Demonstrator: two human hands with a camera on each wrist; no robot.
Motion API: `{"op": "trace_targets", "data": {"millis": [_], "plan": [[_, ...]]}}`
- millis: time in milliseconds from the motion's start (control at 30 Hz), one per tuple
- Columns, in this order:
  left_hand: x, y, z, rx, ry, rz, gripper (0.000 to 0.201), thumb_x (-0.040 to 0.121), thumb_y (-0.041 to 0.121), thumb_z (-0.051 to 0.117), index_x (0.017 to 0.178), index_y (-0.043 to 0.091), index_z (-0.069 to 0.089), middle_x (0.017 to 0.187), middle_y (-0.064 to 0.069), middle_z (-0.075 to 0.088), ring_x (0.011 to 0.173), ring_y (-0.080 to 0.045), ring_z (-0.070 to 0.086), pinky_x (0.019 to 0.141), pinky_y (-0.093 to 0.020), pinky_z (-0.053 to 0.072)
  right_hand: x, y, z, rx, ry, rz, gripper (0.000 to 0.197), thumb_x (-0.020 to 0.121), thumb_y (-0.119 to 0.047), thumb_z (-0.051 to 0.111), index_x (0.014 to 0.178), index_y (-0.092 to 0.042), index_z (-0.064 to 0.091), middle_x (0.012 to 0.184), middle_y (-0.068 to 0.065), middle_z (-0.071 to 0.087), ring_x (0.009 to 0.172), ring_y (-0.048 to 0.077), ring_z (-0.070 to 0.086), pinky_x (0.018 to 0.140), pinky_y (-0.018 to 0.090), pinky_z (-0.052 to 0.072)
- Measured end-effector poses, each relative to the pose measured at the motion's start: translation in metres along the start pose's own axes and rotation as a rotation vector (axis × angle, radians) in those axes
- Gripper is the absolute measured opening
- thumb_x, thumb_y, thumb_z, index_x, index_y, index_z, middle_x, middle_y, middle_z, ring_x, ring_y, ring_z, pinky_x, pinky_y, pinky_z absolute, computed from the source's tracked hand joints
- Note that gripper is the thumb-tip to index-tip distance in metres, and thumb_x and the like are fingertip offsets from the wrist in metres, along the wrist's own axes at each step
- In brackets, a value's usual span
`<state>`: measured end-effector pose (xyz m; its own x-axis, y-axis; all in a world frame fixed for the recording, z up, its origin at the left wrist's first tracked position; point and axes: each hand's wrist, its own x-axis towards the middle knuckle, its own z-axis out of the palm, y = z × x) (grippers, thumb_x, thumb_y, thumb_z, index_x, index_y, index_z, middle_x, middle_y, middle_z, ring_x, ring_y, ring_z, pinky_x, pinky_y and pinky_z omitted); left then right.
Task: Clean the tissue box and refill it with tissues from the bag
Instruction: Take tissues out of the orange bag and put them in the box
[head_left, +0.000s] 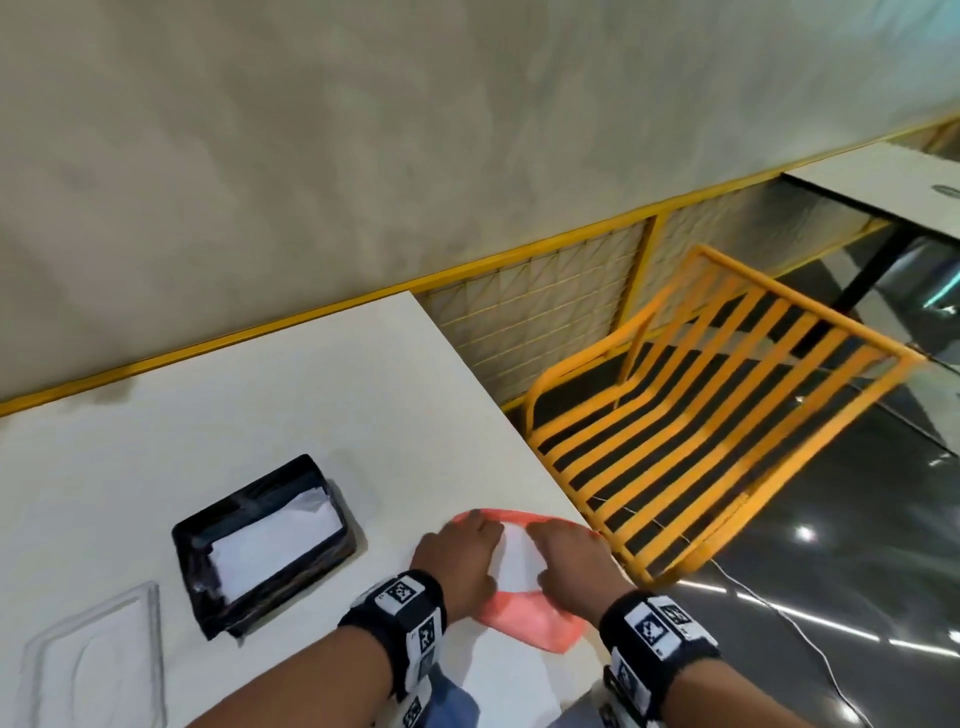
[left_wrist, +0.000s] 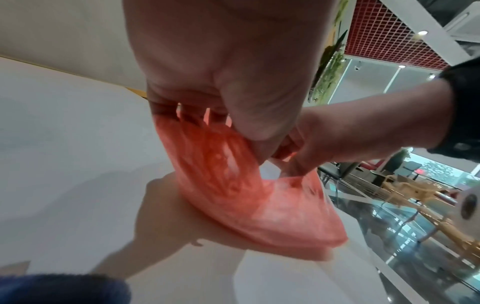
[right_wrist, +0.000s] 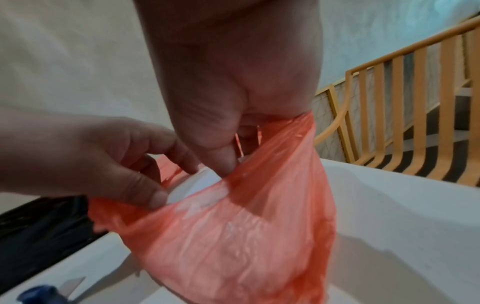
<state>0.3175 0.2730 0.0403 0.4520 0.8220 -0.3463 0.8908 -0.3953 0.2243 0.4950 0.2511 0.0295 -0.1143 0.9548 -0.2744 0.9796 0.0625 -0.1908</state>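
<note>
Both wrists hover over the orange bag (head_left: 524, 621), my left hand (head_left: 460, 558) and right hand (head_left: 569, 564) each pinching its mouth apart. Left of the bag sits the black tissue box (head_left: 265, 540), open. Refilling, I judge; next, pull tissues out.

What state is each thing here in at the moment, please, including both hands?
Bag: orange plastic, mouth held apart, something white inside.
Left hand: grips the bag's left edge.
Right hand: grips the bag's right edge.
Tissue box: black, lid off, white tissues inside.
Lid: clear, lying flat on the table beside the box.
Chair: yellow, unoccupied.
</note>
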Motion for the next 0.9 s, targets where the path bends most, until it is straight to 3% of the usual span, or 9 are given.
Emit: {"op": "trace_targets", "data": {"millis": [133,267,333,433,500,633,700,767,900], "plan": [[0.011,-0.009,-0.004,-0.241,-0.044,-0.081,0.077,0.083,0.035,0.067,0.149,0.025,0.03,0.155,0.002,0.034,0.131,-0.025,0.051,0.101,-0.041,0.049,0.001,-0.002,-0.005,-0.017,-0.011,-0.058,0.051,0.082,-0.009,0.056,0.13,-0.027,0.053,0.125,-0.002,0.058,0.119,0.023,0.053,0.094,0.041,0.045],[0.015,-0.019,-0.007,-0.383,-0.057,-0.153,0.078,0.078,0.035,0.072,0.146,0.024,0.035,0.141,-0.004,0.051,0.122,-0.025,0.057,0.101,-0.041,0.049,-0.001,-0.006,-0.014,0.09,-0.036,-0.062,0.053,0.083,-0.009,0.053,0.13,-0.034,0.053,0.124,-0.008,0.058,0.119,0.019,0.051,0.097,0.04,0.04],[0.015,-0.023,-0.009,-0.448,-0.001,-0.181,0.07,0.076,0.031,0.072,0.139,0.025,0.043,0.129,0.0,0.06,0.115,-0.022,0.061,0.097,-0.037,0.05,-0.002,-0.006,-0.021,0.201,-0.066,-0.031,0.04,0.081,-0.011,0.052,0.11,-0.038,0.058,0.111,-0.012,0.058,0.107,0.014,0.053,0.093,0.037,0.043],[0.01,-0.026,-0.01,-0.485,0.039,-0.182,0.041,0.074,0.035,0.075,0.113,0.032,0.061,0.111,0.009,0.068,0.101,-0.017,0.064,0.085,-0.029,0.051,-0.004,-0.005,-0.033,0.333,-0.117,0.002,0.026,0.075,-0.007,0.048,0.083,-0.032,0.052,0.09,-0.014,0.057,0.086,0.009,0.052,0.075,0.03,0.048],[0.005,-0.027,-0.01,-0.527,0.06,-0.177,0.032,0.071,0.04,0.075,0.099,0.035,0.062,0.102,0.014,0.069,0.095,-0.014,0.064,0.084,-0.03,0.053,-0.006,-0.005,-0.042,0.374,-0.128,-0.005,0.028,0.075,-0.004,0.047,0.085,-0.029,0.052,0.085,-0.011,0.06,0.079,0.009,0.053,0.065,0.029,0.045],[-0.008,-0.027,-0.017,-0.676,0.104,-0.149,0.063,0.062,0.046,0.076,0.122,0.039,0.055,0.111,0.015,0.066,0.1,-0.013,0.065,0.09,-0.029,0.051,-0.006,-0.007,-0.06,0.443,-0.126,-0.055,0.044,0.08,-0.002,0.053,0.103,-0.04,0.053,0.094,-0.016,0.059,0.085,0.006,0.055,0.06,0.022,0.044],[-0.015,-0.027,-0.025,-0.721,0.143,-0.138,0.066,0.06,0.05,0.075,0.122,0.041,0.056,0.111,0.016,0.067,0.101,-0.011,0.065,0.095,-0.033,0.05,-0.007,-0.008,-0.069,0.464,-0.148,-0.074,0.049,0.082,-0.007,0.057,0.115,-0.043,0.051,0.1,-0.022,0.056,0.09,0.004,0.055,0.066,0.017,0.046],[-0.021,-0.028,-0.036,-0.726,0.204,-0.119,0.049,0.064,0.048,0.073,0.111,0.04,0.063,0.102,0.018,0.068,0.097,-0.006,0.062,0.098,-0.037,0.047,-0.009,-0.01,-0.081,0.444,-0.19,-0.109,0.058,0.08,-0.017,0.064,0.128,-0.044,0.045,0.11,-0.022,0.055,0.099,0.005,0.057,0.075,0.018,0.051],[-0.035,-0.023,-0.06,-0.899,0.265,-0.041,0.034,0.076,0.023,0.077,0.105,0.035,0.065,0.092,0.02,0.063,0.087,0.001,0.059,0.087,-0.026,0.049,-0.006,-0.017,-0.109,0.461,-0.199,-0.178,0.074,0.07,-0.036,0.074,0.137,-0.037,0.043,0.131,-0.016,0.052,0.115,0.006,0.053,0.095,0.026,0.049]]}}
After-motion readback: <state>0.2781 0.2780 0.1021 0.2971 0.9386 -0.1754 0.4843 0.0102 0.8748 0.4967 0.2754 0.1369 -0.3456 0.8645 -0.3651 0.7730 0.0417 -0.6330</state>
